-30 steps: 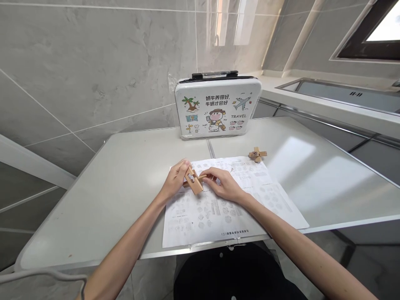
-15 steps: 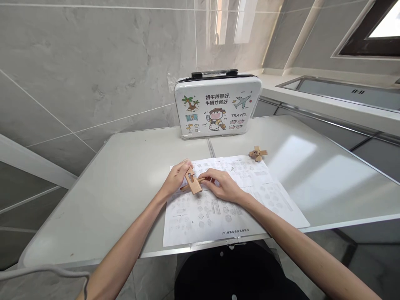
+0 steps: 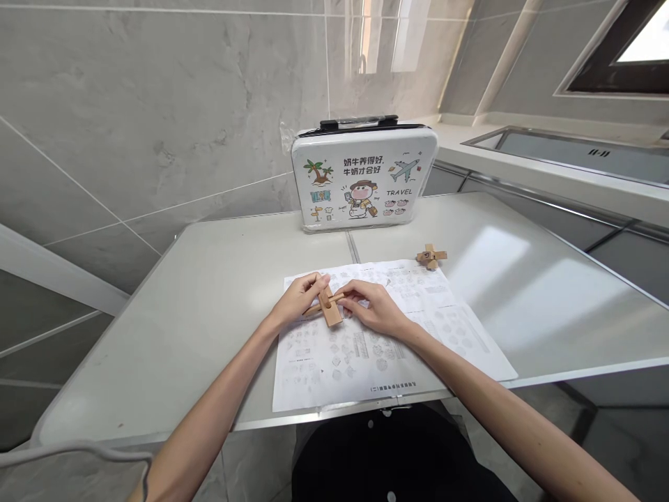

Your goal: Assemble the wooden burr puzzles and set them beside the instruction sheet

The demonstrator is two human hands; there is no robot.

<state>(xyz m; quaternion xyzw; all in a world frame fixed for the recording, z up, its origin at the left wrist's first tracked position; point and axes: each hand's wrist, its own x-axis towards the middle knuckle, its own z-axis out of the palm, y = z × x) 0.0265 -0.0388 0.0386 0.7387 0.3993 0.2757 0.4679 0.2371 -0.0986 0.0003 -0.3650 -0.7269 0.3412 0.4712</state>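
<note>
A white folding table (image 3: 209, 293) bears a cartoon-printed case (image 3: 364, 178) against the wall and a diagram sheet (image 3: 376, 335). Over the sheet, the left hand (image 3: 295, 303) pinches a notched wooden block (image 3: 329, 310) while the right hand (image 3: 373, 308) grips a thin stick (image 3: 327, 302) crossing it. Only these two parts appear joined; one finished wooden burr puzzle (image 3: 431, 256) sits well apart.
</note>
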